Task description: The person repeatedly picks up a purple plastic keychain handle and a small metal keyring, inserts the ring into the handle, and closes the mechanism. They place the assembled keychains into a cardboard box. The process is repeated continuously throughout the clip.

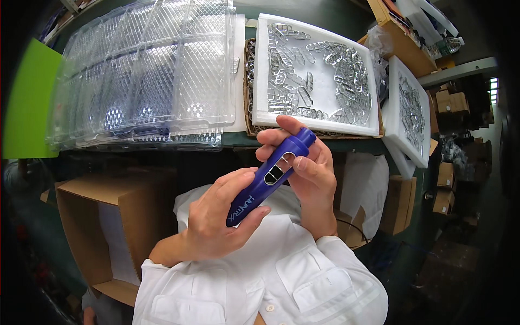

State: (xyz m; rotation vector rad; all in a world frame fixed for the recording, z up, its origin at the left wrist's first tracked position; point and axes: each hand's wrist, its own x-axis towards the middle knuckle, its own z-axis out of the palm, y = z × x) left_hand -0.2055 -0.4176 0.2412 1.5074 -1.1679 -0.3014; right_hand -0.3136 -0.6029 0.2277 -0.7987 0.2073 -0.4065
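A dark purple cylindrical plastic tube [250, 190], perhaps a handle or case, is held slantwise in front of my chest. Its narrower end points up and to the right. Along its upper side is a long oval opening edged with a silver oval frame [279, 168]; part of the inside looks black. My left hand [214, 214] wraps the lower end, where pale lettering shows. At the upper end, my right hand [314, 176] has fingers behind the tube and its thumb pressed by the frame.
A white foam tray [260, 70] of loose silver oval frames lies on the bench, beside stacked clear plastic trays [146, 70]. Another foam tray [395, 103] of frames tilts at the right. An open cardboard box [97, 189] stands below left. A green panel [30, 103] rises far left.
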